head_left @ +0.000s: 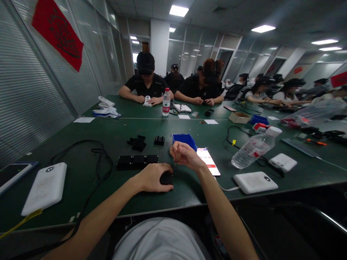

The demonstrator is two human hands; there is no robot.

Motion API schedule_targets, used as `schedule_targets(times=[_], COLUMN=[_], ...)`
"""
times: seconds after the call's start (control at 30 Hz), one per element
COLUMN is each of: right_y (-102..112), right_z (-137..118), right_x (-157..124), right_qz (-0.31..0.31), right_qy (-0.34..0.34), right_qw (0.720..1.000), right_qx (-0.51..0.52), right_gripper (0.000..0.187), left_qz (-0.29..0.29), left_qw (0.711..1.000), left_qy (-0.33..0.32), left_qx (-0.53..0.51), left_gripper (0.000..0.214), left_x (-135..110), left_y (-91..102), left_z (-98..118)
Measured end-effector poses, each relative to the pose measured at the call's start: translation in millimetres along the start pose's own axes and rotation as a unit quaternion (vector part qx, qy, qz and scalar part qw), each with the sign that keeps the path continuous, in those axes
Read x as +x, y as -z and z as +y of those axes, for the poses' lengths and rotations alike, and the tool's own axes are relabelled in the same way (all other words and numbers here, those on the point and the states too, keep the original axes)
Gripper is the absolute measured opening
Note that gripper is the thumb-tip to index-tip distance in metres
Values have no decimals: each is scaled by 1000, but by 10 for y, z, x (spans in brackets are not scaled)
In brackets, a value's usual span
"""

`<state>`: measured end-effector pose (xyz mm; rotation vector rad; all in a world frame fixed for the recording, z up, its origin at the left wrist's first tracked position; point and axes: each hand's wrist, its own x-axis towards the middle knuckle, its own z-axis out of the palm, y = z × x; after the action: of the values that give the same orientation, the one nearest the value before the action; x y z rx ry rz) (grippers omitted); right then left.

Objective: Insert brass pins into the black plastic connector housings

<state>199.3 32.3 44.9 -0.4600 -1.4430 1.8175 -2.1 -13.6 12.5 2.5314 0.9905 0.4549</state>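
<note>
My left hand [153,177] lies on the green table, its fingers wrapped around a small black part [166,178] and pressing it to the surface. Just above that, my right hand [187,154] grips a small screwdriver [177,157] with an amber-looking handle. Its thin shaft points down toward the black part; whether the tip touches a screw is too small to tell. Beyond my left hand is a row of black blocks [137,161]. Farther back lie loose black pieces [137,143] and a small black piece [159,140]. A blue bin [184,138] sits behind my right hand.
A lit phone [208,162] lies right of my right hand, cabled to a white power bank [255,182]. A tilted water bottle [255,150] is farther right. On the left are another white power bank [45,187] and a black cable [99,177]. Co-workers sit opposite.
</note>
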Motion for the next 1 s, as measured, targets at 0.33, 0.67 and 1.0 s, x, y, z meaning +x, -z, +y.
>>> schedule_targets(times=[0.33, 0.67, 1.0], right_y=[-11, 2, 14], right_z=[17, 46, 48], right_x=[11, 2, 9], right_qz=[-10, -23, -33], right_qy=[-11, 4, 9], right_qw=[1000, 999, 999], right_qx=[-26, -26, 17], right_gripper=[53, 57, 42], left_qz=[3, -1, 2], left_qw=[1000, 1000, 1000], left_qy=[-2, 2, -4], left_qx=[10, -13, -3], left_gripper=[43, 42, 45], left_x=[-1, -1, -12], left_y=[-25, -17, -15], left_z=[-20, -13, -13])
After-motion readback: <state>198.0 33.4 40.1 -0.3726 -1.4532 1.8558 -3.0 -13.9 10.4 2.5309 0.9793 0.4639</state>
